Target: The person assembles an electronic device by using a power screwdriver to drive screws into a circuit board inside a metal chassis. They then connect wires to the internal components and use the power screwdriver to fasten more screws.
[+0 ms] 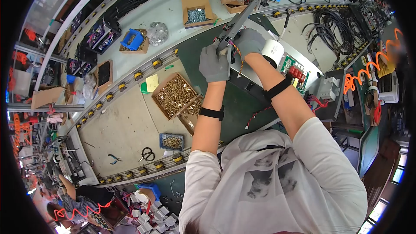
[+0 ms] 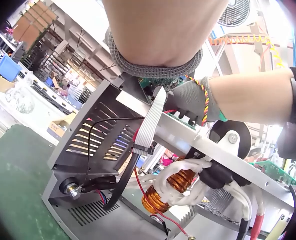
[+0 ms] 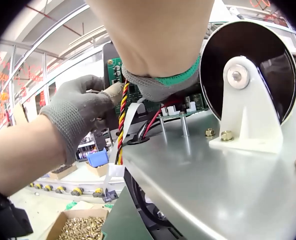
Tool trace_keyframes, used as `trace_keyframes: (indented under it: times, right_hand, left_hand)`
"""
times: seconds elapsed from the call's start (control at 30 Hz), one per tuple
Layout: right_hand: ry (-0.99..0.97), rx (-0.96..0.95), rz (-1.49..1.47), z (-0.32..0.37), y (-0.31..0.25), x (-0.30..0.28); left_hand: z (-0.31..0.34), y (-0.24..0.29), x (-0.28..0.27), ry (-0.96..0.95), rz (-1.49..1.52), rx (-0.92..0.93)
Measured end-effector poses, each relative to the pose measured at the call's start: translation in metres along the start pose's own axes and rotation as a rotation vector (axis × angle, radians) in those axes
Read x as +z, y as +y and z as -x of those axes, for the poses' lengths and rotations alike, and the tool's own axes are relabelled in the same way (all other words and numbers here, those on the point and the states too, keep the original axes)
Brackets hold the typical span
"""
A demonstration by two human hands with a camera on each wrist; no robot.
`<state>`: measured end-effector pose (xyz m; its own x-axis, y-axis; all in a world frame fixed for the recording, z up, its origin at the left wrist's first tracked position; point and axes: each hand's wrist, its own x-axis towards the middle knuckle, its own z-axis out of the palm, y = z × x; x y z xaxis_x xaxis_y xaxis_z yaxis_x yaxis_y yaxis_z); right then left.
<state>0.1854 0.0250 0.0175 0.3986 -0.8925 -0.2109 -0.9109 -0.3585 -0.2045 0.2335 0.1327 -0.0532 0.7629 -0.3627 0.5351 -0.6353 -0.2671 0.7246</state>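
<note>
A grey metal chassis (image 3: 198, 175) stands on the green mat, its slotted side and copper coil (image 2: 155, 200) showing in the left wrist view. At its far end is a dark panel with a green circuit board (image 3: 114, 70). My gloved left hand (image 1: 214, 65) grips that panel's edge, its thumb over the board in the right wrist view. My gloved right hand (image 1: 252, 42) reaches behind the board, its fingers hidden. A twisted red, yellow and black cable (image 3: 122, 120) hangs between the hands, beside a grey ribbon cable (image 2: 153, 120). A white cylinder (image 1: 273, 51) stands near the right wrist.
A cardboard box of brass fasteners (image 1: 175, 93) lies left of the mat, with a blue bin of screws (image 1: 171, 141) nearer me. Scissors (image 1: 147, 154) and pliers (image 1: 115, 159) lie on the bench. Black cables (image 1: 331, 30) are heaped at the right. Roller rails edge the bench.
</note>
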Motion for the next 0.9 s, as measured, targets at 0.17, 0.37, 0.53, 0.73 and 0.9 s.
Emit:
trace_keyframes:
  times: [0.17, 0.37, 0.53, 0.73, 0.9]
  right_hand:
    - [0.022, -0.006, -0.035, -0.008, 0.004, 0.010]
    - [0.029, -0.007, -0.019, -0.007, 0.001, 0.000]
    - [0.006, -0.022, -0.004, -0.005, 0.001, -0.003]
    - [0.038, -0.056, 0.004, -0.013, 0.007, 0.012]
    - [0.068, -0.059, 0.033, -0.010, 0.006, 0.017]
  left_hand:
    - [0.002, -0.003, 0.001, 0.026, 0.005, 0.031]
    - [0.002, -0.004, 0.004, 0.032, 0.036, 0.001]
    - [0.001, -0.002, 0.002, 0.000, 0.113, -0.063]
    - [0.001, -0.002, 0.001, -0.004, 0.091, -0.040]
    - [0.002, -0.001, 0.002, -0.011, 0.083, -0.049]
